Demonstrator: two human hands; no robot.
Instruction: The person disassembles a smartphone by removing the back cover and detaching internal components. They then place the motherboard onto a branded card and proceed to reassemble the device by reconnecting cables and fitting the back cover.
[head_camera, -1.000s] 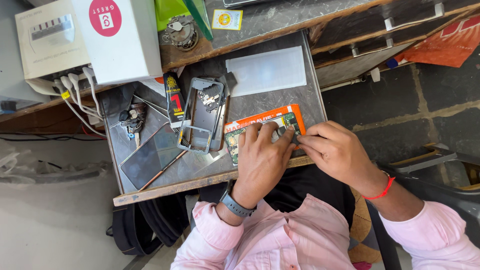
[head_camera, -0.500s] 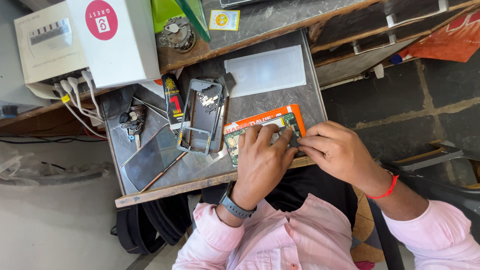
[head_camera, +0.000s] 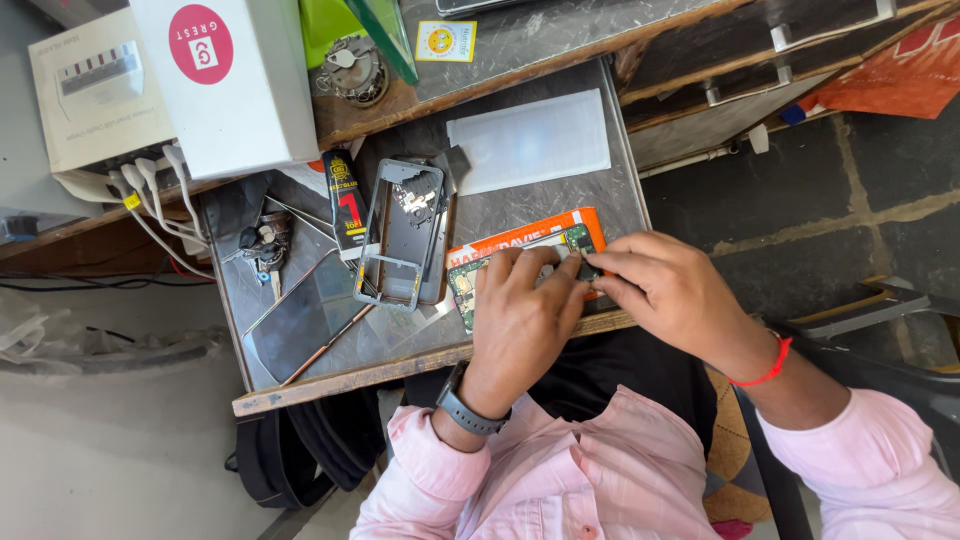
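The green circuit board (head_camera: 520, 275) lies straight ahead of me at the near edge of the table (head_camera: 560, 205), resting on an orange box (head_camera: 530, 238), its long axis running left to right and tilted a little up toward the right. My left hand (head_camera: 525, 320) lies flat over the middle of the board, fingers spread narrow and pressing it down, so most of it is hidden; only its left end and a strip near the top right show. My right hand (head_camera: 670, 295) comes in from the right, fingertips pinched close together on the board's right end; whether they grip some small part there I cannot tell. Both hands touch the board, the left covering more of it. The board looks thin and stiff, studded with tiny parts; the box is glossy card. To the left lies a grey phone frame (head_camera: 400, 235), hollow and metallic, then a dark glass screen (head_camera: 300, 318), smooth and reflective, with a thin stick beside it. A frosted clear sheet (head_camera: 530, 140) lies farther off on the mottled grey table.
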